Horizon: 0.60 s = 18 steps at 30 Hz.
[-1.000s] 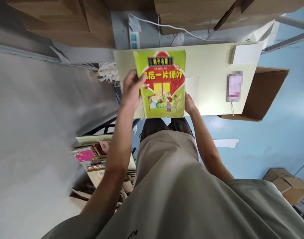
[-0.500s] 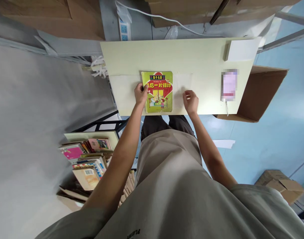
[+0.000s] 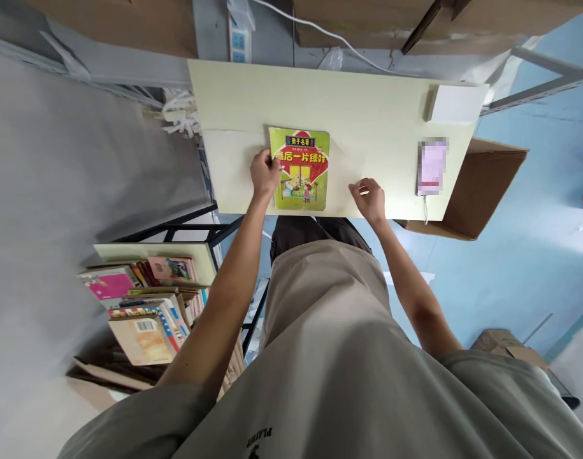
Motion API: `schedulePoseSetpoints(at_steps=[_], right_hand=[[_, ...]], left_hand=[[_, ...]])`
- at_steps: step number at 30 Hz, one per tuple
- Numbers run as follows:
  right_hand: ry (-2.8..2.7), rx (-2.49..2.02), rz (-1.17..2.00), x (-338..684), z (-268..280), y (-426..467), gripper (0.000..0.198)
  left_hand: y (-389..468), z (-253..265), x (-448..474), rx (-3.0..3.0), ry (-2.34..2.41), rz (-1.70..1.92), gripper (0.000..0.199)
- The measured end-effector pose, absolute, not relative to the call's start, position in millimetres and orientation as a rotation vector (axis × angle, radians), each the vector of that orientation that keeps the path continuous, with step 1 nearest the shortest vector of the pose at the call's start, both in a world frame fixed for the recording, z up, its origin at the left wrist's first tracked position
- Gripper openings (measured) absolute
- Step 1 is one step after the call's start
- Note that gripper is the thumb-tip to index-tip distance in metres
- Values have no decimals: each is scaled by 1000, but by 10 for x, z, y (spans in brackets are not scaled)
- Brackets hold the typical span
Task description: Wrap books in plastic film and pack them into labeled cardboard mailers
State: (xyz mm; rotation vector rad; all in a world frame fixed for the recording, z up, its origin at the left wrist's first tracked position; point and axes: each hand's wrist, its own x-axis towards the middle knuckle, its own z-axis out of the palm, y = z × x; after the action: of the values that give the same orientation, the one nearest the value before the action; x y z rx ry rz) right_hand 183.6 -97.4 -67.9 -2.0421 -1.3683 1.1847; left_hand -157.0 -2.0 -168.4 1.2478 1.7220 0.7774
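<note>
A thin picture book (image 3: 301,185) with a green and red cover lies face up near the front edge of the pale table. At its left edge is my left hand (image 3: 265,175), closed, the thumb over the cover's margin. To the right of the book, apart from it, my right hand (image 3: 371,199) is held with thumb and forefinger pinched together; whatever is between the fingertips is too small to make out. A faint, sheet-like outline (image 3: 351,156) shows on the tabletop between the book and my right hand.
A phone (image 3: 431,167) with a cable lies at the table's right, below a white box (image 3: 456,104). An open cardboard box (image 3: 487,185) stands beyond that end. Stacked books (image 3: 143,338) fill a shelf at lower left. Cartons (image 3: 348,25) stand behind the table (image 3: 301,95).
The view has shifted a little. My right hand has moved slightly right and down, away from the book. My left hand stays at the book's left edge.
</note>
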Motion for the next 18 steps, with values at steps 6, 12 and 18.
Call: schedulePoseSetpoints(at_steps=[6,12,18], right_hand=[[-1675,-1738,1193,1174,-528,-780,35],[-1797,-1676,1204,425,-864,-574,33],[-1991,-1869,1221,-22,-812,-507,33]], left_hand=[[-7,-1652,-1594,1186,1760,806,49],[-25,-1465,-1637,1200,1727,870,51],[14,-1440,-1773,1019,1932,706,54]])
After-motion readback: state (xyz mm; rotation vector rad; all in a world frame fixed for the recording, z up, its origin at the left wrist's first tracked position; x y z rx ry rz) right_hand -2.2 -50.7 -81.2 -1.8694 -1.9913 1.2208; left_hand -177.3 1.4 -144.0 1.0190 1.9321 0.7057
